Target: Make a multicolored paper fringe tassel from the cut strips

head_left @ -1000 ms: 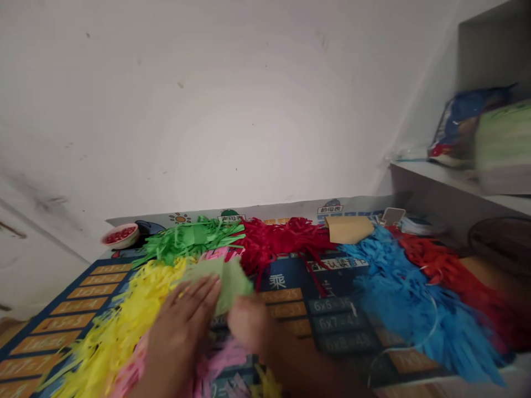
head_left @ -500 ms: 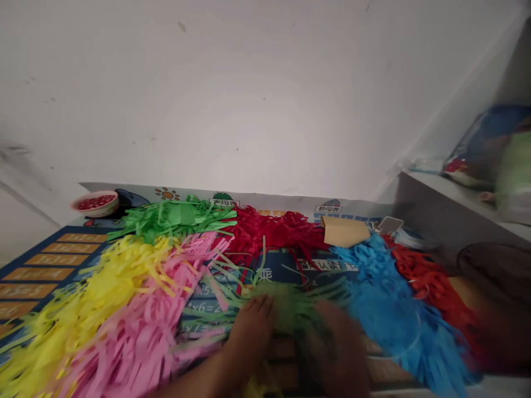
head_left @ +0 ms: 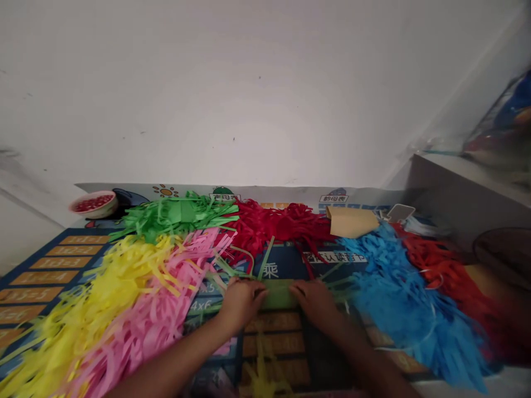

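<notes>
A green fringed paper sheet [head_left: 279,294] lies across the middle of the table mat, its solid band in the centre and cut strips running out to both sides. My left hand [head_left: 244,301] grips the left end of the band with closed fingers. At the right end, my right hand [head_left: 313,301] pinches the same band. Left of my hands are piles of pink fringed paper [head_left: 145,326] and yellow fringed paper [head_left: 103,290]. Blue fringed paper [head_left: 398,293] lies to the right. Loose yellow strips [head_left: 263,367] lie below my hands, between my forearms.
Green fringe [head_left: 178,215] and dark red fringe [head_left: 282,221] lie at the back. A bowl of red bits [head_left: 94,204] stands back left. Folded tan paper [head_left: 352,221], orange-red fringe [head_left: 440,265] and a grey box-like ledge [head_left: 468,204] are at the right. A white wall rises behind.
My right hand, blurred before, has moved up and left onto the green band. My left hand has also risen slightly, and both now hold the band's ends. The view has shifted a little.
</notes>
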Action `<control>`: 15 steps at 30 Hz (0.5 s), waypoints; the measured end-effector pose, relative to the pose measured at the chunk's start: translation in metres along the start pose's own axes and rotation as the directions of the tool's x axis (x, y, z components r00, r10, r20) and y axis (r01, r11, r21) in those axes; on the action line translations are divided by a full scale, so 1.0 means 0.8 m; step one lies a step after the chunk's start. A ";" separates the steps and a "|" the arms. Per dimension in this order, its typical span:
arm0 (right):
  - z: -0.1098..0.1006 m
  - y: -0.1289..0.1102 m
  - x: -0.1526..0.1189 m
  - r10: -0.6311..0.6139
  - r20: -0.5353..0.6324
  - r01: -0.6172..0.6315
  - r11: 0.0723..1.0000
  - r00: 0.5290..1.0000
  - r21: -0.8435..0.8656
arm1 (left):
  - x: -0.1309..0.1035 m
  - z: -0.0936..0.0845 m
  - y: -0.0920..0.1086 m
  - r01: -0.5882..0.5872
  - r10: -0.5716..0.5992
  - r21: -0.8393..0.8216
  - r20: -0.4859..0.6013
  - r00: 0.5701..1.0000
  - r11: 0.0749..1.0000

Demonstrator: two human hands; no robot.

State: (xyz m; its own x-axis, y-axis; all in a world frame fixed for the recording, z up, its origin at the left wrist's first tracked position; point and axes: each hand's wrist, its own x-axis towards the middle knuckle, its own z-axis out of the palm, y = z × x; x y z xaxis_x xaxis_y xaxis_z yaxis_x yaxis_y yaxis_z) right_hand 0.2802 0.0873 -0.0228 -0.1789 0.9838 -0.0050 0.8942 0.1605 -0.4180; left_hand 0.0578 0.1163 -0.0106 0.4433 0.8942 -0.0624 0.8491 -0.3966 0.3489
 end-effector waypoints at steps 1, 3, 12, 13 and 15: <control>0.002 -0.001 0.008 0.014 -0.003 -0.014 1.000 1.000 -0.014 | 0.007 -0.001 0.002 0.024 -0.024 0.015 0.002 1.000 1.000; 0.007 -0.001 0.019 0.047 -0.011 -0.047 0.998 0.999 -0.041 | 0.017 -0.001 0.006 0.063 -0.063 0.047 0.008 0.998 0.997; 0.018 0.005 0.015 0.117 -0.050 -0.122 0.987 0.992 -0.109 | 0.033 -0.002 0.015 0.122 -0.134 0.139 0.079 0.988 0.983; 0.019 0.004 0.015 0.122 -0.054 -0.128 0.985 0.991 -0.114 | 0.034 -0.002 0.015 0.123 -0.136 0.149 0.087 0.987 0.981; 0.020 0.003 0.016 0.132 -0.058 -0.138 0.983 0.990 -0.122 | 0.036 -0.002 0.016 0.120 -0.137 0.166 0.096 0.986 0.979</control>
State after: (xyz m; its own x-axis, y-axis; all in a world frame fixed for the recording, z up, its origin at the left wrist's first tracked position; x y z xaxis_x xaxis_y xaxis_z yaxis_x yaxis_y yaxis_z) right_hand 0.2733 0.0989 -0.0385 -0.0351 0.9994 -0.0071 0.9537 0.0313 -0.2990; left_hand 0.0807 0.1371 -0.0063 0.3484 0.9160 -0.1990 0.9319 -0.3155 0.1790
